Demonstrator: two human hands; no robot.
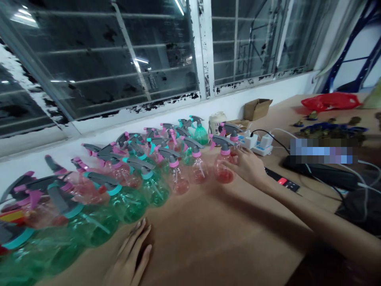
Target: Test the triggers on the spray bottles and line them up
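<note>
Several pink and green spray bottles with grey triggers stand in rows along the wall on a brown table [214,234]. My right hand [248,167] reaches out to the rightmost pink spray bottle [224,165], its fingers curled round the bottle's side. My left hand [132,256] lies flat on the table near the front edge, fingers stretched out and holding nothing, next to a green spray bottle [131,202].
A white power strip [257,145] with cables lies right of the bottles. Behind it are a cardboard box [257,108] and a small white jar [216,121]. A red bag [330,101] and dark items sit at far right. Windows run along the wall.
</note>
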